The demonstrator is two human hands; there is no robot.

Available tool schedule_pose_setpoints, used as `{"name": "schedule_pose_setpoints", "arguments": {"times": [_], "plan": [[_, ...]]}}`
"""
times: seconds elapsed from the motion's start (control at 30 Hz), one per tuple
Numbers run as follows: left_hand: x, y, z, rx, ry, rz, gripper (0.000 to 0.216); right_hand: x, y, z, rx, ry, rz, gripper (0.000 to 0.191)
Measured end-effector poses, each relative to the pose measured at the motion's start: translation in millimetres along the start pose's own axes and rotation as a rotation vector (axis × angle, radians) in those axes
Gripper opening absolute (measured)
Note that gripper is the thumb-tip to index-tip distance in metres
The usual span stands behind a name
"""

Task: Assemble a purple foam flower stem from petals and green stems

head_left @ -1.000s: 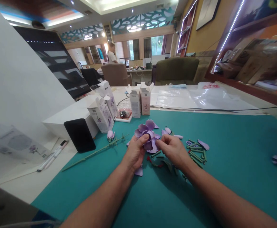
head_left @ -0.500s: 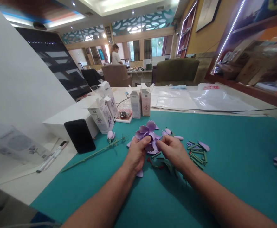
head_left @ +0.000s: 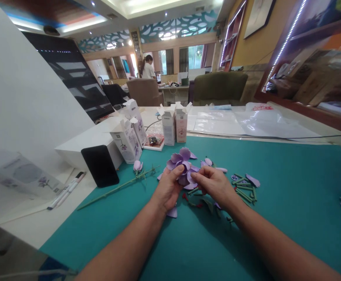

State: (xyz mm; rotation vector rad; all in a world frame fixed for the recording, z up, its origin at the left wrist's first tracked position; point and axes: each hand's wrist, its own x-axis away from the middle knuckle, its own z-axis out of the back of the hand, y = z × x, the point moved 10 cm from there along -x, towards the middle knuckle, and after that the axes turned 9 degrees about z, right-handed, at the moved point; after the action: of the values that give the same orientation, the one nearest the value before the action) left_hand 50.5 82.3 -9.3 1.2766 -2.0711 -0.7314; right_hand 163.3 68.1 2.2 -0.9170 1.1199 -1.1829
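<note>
Shifted rightward at top centre, with the person in white (head_left: 148,70); barely moved at mid-frame. Still gripping the purple flower (head_left: 186,160) there in the left hand (head_left: 168,188) and pinching at its right side with the right hand (head_left: 215,185), so seemingly little changed in the handling.

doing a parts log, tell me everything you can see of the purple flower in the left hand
The purple flower has broad, rounded, overlapping petals, thin and matte, perhaps plastic or foam. It is held over the green mat, its open face turned up toward the camera. The left hand grips it, thumb over the petals; the right hand touches its right edge. Its underside is hidden.
</note>
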Motion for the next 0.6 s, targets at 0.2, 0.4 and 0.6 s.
{"name": "schedule_pose_setpoints", "arguments": {"times": [0.2, 0.4, 0.6], "plan": [[-5, 15, 16, 0.118, 0.071, 0.013, 0.017, -9, 1, 21, 0.344, -0.002, 0.125, 0.033], [-4, 30, 25, 0.177, 0.118, -0.01, 0.013, -3, 0, 0, 0.881, -0.11, 0.317, 0.033], [-3, 26, 20, 0.169, 0.096, 0.004, 0.014, 1, -22, -1, 0.998, -0.025, 0.471, 0.046]]}}
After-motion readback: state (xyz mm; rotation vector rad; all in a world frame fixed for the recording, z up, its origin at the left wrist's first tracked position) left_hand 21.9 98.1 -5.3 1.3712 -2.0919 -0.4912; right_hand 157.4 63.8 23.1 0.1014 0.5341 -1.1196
